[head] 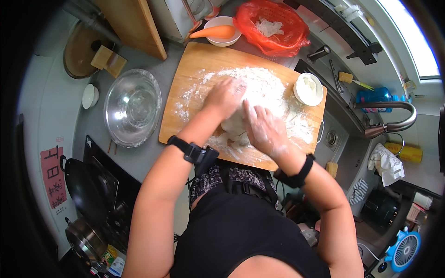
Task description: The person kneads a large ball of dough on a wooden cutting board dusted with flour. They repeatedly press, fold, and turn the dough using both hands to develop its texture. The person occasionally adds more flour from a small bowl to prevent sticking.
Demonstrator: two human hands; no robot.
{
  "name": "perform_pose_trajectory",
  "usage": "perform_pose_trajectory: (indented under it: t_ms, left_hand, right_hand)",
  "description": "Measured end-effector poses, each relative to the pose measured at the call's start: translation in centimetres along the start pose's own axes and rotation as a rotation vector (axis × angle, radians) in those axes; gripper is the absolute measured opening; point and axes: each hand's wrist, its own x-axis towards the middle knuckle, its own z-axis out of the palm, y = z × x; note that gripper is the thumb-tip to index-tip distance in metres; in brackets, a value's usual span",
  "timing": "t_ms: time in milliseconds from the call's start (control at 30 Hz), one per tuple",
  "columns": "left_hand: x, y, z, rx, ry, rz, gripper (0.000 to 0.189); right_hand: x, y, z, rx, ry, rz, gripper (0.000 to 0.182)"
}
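A wooden board [194,57] dusted with white flour [264,83] lies before me. A pale lump of dough [234,127] sits near its front edge, partly covered by my hands. My left hand [227,95], floury at the fingertips, is bent over the flour just behind the dough. Coated with flour, my right hand [266,128] rests at the dough's right side with its fingers pointing away from me. Whether the fingers of either hand grip any dough is hard to see. A white bowl [308,89] with pale contents stands on the board's right corner.
Left of the board stands a large clear bowl [132,107], with a small white bowl [90,96] beyond it. Behind the board are a bowl with an orange spoon [215,32] and a red plastic bag [271,27]. A sink [332,139] with a curved faucet [399,104] is at the right.
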Motion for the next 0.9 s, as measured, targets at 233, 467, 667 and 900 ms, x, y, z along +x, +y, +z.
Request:
perform_pose_trajectory:
  t_ms: [233, 467, 667, 900]
  left_hand:
    - [-5.8, -1.0, 5.8, 0.354, 0.153, 0.533, 0.043]
    - [-5.5, -4.2, 7.2, 0.476, 0.156, 0.605, 0.052]
    - [0.1, -3.4, 7.5, 0.596, 0.126, 0.474, 0.059]
    - [5.3, -1.8, 6.8, 0.567, -0.091, 0.242, 0.058]
  right_hand:
    - [-2.9, 5.9, 0.0, 0.380, -0.060, 0.164, 0.078]
    - [-2.2, 4.8, 5.3, 0.352, -0.069, 0.294, 0.085]
    - [2.1, 6.4, 7.5, 0.400, -0.030, 0.557, 0.064]
    - [6.7, 8.6, 4.9, 0.430, -0.176, 0.650, 0.057]
